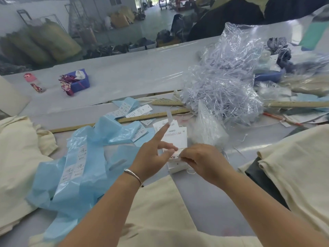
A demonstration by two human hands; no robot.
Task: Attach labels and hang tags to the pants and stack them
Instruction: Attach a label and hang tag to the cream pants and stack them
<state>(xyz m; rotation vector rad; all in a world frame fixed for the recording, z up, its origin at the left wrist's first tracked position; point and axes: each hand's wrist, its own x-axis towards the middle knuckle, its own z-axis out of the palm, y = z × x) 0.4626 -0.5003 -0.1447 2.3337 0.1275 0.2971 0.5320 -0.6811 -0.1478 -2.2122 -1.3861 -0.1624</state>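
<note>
Cream pants [160, 207] lie on the table in front of me, under both arms. My right hand [204, 161] pinches a small white hang tag [176, 165] and its thin string just above the pants. My left hand [153, 155] hovers beside it with the index finger pointing up and the other fingers loosely spread, holding nothing that I can make out. A loose stack of white hang tags [175, 134] lies just beyond the hands. Blue backing sheets with white sticker labels [78, 166] sprawl to the left.
Cream pants are piled at the left [19, 157] and right [299, 166]. A clear bag of plastic tag fasteners [224, 86] stands beyond the tags. Wooden rulers [124, 120] lie across the table. A blue box [78, 81] and a small bottle [33, 82] sit far left.
</note>
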